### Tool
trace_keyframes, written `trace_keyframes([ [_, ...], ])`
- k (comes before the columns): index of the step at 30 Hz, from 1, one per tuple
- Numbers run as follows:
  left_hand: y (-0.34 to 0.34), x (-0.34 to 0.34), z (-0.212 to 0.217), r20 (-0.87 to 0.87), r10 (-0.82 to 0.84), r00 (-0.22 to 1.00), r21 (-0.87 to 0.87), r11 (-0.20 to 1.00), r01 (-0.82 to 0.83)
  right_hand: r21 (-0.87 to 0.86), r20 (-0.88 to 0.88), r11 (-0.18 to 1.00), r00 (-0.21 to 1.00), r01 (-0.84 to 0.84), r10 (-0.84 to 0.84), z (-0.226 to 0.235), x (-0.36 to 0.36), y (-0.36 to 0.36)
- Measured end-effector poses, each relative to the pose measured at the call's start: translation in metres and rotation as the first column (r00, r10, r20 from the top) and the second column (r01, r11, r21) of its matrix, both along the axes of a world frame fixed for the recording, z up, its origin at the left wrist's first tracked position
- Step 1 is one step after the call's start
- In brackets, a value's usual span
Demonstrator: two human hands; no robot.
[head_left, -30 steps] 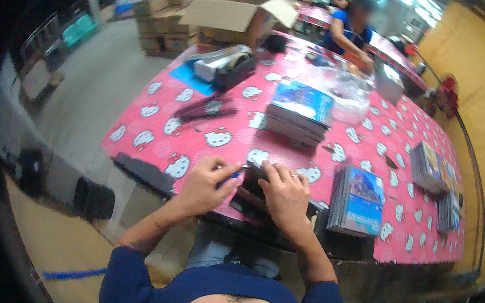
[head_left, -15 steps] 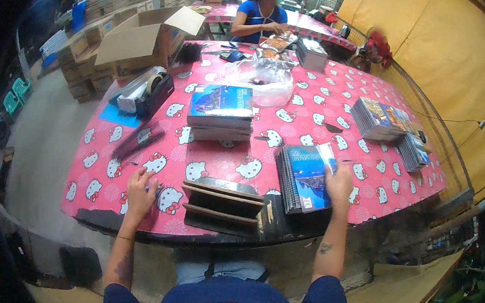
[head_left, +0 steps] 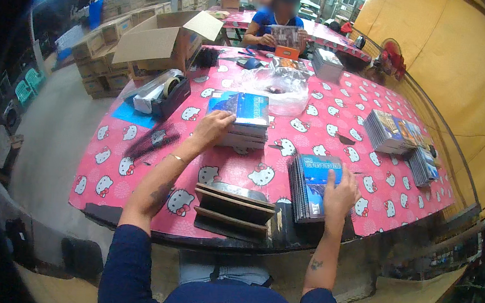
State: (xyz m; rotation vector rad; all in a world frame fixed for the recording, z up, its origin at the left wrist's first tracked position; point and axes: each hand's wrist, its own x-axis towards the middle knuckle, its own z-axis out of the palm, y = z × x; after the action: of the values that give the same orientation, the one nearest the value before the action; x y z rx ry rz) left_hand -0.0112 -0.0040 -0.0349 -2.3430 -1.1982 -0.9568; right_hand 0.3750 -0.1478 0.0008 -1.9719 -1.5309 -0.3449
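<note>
On the pink cartoon-cat tablecloth, a stack of blue-covered books [head_left: 246,109] stands at mid-table. My left hand [head_left: 213,128] is at its near-left corner, fingers closed over the top book's cover; the thumb is mostly hidden. Nearer and to the right lies a pile of spiral-bound notebooks [head_left: 315,177] with blue covers, their black coils on the left. My right hand [head_left: 341,194] rests along that pile's right edge, fingers apart, thumb over the top cover. Between my forearms, a dark slotted wooden stand [head_left: 232,210] sits at the table's near edge.
A tape dispenser [head_left: 170,97] and an open cardboard box [head_left: 154,47] are at the left. A clear plastic bag [head_left: 284,95] lies beyond the book stack. More book stacks [head_left: 389,132] stand at the right. Across the table, a person [head_left: 278,26] in blue holds a printed item.
My left hand has moved from the bare cloth at the left up to the book stack. My right hand has loosened, its fingers now spread at the notebook pile. The view has shifted slightly.
</note>
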Motion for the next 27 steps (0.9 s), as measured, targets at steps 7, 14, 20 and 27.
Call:
trace_keyframes([
  [7,-0.053,0.024,0.085,0.053,0.043,0.998,0.069,0.997,-0.047,0.184,-0.205,0.839,0.815,-0.512,0.542,0.012,-0.049,-0.02],
  [14,-0.161,0.065,0.138,0.065,-0.303,0.951,-0.072,0.949,0.307,0.378,-0.801,0.656,0.125,-0.653,0.586,-0.02,-0.062,-0.045],
  [20,-0.188,0.082,0.142,-0.058,-0.322,0.945,-0.147,0.939,0.311,0.28,-0.784,0.691,0.256,-0.667,0.565,-0.062,-0.063,-0.065],
  [27,-0.197,0.058,0.099,-0.125,-0.149,0.981,-0.119,0.984,0.134,0.289,-0.827,0.617,0.134,-0.732,0.547,-0.056,-0.086,-0.06],
])
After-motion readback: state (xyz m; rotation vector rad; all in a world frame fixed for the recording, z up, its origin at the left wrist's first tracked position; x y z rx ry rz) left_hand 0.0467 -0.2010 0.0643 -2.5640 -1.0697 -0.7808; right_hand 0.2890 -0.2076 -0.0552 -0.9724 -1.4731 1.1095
